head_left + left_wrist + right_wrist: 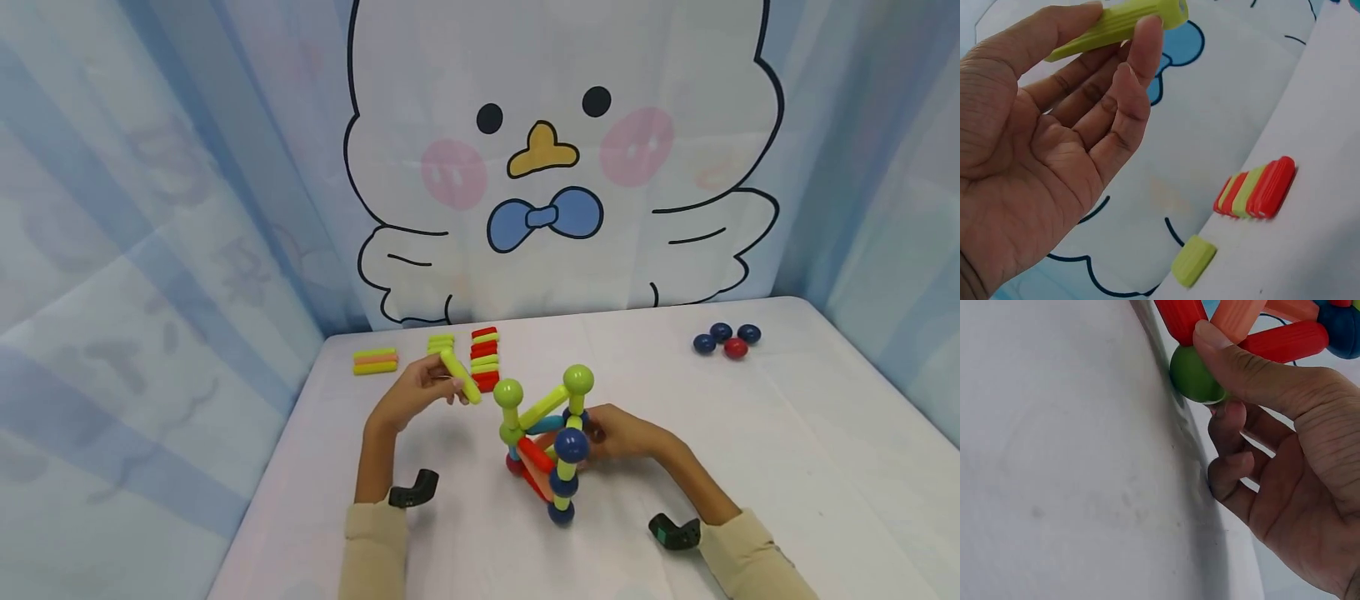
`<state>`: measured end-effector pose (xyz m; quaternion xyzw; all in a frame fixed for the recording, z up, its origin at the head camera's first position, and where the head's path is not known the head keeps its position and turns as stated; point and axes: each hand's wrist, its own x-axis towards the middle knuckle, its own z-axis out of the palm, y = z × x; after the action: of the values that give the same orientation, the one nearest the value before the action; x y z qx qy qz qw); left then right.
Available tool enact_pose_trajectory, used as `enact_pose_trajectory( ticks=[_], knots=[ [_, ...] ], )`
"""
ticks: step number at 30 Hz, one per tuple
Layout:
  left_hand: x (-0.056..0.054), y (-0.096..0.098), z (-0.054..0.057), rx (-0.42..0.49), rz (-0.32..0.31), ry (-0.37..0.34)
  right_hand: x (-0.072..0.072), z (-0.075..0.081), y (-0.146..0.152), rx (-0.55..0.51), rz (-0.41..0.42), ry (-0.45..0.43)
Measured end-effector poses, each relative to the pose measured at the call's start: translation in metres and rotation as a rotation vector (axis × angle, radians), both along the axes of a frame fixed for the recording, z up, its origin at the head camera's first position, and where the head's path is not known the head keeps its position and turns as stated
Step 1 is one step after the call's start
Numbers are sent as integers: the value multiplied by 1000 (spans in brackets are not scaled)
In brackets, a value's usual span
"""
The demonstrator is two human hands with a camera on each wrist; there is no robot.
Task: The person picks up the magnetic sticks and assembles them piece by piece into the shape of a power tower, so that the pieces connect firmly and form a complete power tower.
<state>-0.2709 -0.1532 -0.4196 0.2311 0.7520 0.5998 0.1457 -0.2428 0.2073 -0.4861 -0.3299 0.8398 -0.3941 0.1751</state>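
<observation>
My left hand (pixel 412 392) pinches a yellow-green rod (pixel 460 377) between thumb and fingers, raised left of the built frame. In the left wrist view the same rod (pixel 1122 26) slants across the fingertips. The frame (pixel 542 408) joins coloured rods and balls, with two light green balls at its top and dark blue balls down its near corner. Behind its right side is my right hand (pixel 618 432), partly hidden by the frame. The right wrist view shows that hand's thumb and fingers pinching a green ball (pixel 1192 375), where a red rod (pixel 1182 319) meets it.
Rows of red and yellow-green rods (pixel 484 350) lie at the table's back left. Beside them are a short green stack (pixel 441 342) and a yellow and orange group (pixel 375 362). Several blue balls (pixel 721 332) and a red ball (pixel 736 348) sit at the back right.
</observation>
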Motion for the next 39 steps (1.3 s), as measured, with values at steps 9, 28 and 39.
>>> enact_pose_trajectory(
  ticks=[9,28,39],
  knots=[
    [11,27,12,12,-75,-5,2,1,13,38,-158,71],
    [21,90,9,-91,-102,34,4,-3,15,34,-223,103],
    [30,102,7,-104,94,47,5,-5,16,44,-217,106]
  ],
)
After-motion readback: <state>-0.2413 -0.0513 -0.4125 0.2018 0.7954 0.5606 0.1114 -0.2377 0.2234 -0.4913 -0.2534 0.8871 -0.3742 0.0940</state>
